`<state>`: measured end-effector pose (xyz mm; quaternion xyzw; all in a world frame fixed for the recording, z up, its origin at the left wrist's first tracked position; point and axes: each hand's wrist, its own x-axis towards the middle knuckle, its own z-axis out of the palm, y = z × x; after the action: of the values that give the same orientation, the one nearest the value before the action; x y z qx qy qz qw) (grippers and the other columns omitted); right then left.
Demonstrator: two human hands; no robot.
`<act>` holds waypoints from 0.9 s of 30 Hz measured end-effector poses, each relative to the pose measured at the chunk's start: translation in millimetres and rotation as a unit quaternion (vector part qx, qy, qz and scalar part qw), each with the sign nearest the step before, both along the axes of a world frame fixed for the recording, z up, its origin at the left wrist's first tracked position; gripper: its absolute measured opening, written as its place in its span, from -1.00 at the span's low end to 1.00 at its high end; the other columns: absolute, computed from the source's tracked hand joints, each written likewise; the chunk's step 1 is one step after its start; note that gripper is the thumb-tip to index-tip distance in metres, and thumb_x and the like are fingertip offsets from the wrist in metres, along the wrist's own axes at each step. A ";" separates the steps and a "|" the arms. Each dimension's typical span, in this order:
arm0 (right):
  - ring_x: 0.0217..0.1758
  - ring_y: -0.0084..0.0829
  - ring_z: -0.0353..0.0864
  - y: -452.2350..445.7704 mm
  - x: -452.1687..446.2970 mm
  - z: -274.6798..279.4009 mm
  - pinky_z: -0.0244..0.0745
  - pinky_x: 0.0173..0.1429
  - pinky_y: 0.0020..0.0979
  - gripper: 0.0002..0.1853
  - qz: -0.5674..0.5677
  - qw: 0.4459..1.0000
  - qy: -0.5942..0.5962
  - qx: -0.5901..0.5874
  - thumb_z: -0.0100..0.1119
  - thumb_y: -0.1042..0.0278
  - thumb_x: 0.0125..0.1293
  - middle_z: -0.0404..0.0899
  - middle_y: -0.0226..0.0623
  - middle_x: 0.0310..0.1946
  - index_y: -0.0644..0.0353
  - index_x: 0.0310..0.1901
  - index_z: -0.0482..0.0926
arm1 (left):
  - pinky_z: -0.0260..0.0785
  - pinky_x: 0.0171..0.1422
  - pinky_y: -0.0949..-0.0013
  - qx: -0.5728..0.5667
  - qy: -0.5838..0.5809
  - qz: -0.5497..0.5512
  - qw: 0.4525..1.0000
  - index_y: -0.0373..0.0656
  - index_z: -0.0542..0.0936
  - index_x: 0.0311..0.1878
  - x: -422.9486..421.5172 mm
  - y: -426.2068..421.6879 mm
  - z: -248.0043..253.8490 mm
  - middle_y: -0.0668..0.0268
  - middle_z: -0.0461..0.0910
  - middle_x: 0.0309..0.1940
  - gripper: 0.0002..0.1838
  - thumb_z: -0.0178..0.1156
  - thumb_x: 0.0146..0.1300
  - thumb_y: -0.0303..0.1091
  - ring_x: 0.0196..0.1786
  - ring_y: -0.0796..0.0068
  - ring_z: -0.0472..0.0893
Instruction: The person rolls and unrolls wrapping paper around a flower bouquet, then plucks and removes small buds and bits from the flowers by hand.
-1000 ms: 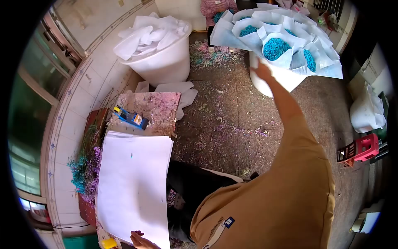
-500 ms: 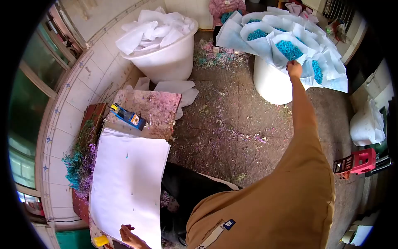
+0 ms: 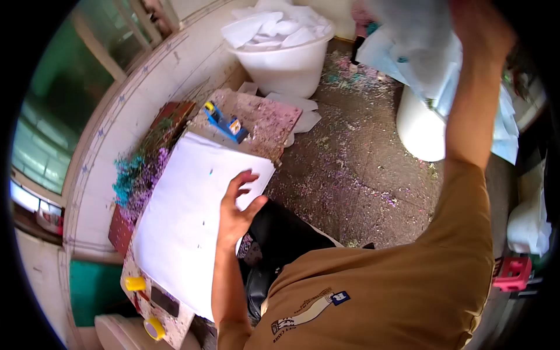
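My left hand (image 3: 238,207) hovers over the right part of a stack of large white paper sheets (image 3: 181,204), fingers curled a little and spread, nothing in them. Raised close to the camera at the upper right, my right hand (image 3: 481,29) is blurred and cut off by the dark rim. A blurred white paper wrap (image 3: 417,41) hangs from it, its contents hidden. Below stands a white tub (image 3: 420,128) with more pale paper wraps (image 3: 504,131) spreading over its rim, partly behind my forearm.
A blue tape dispenser (image 3: 226,122) rests on the stained board (image 3: 268,114). Purple and teal dried flowers (image 3: 137,184) lie left of the paper. Yellow tape rolls (image 3: 154,328) and a phone (image 3: 165,301) are near the front. Another tub (image 3: 286,64) is heaped with white wraps.
My right hand has lifted a white wrap from the tub up toward the camera. My left hand has risen from the paper's front edge to over its right part, fingers opening. The view has shifted.
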<state>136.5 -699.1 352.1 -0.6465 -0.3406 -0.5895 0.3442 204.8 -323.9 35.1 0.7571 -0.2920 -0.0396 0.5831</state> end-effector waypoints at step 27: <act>0.13 -0.30 0.60 131.8 26.9 -396.9 0.54 0.17 -0.26 -0.03 0.219 0.537 0.794 -0.181 0.64 0.17 -0.13 0.62 -0.05 0.06 0.35 0.34 0.38 | 0.44 -0.44 0.46 -0.165 0.253 0.396 0.867 -0.35 0.64 -0.30 -39.4 137.0 -124.5 0.27 0.63 -0.43 -0.72 0.15 0.45 -0.31 -0.50 0.54 0.59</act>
<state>163.4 -567.2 -44.9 -0.8030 -0.1584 0.3338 0.4676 165.5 -186.9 -89.4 0.6659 0.1874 0.0535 0.7202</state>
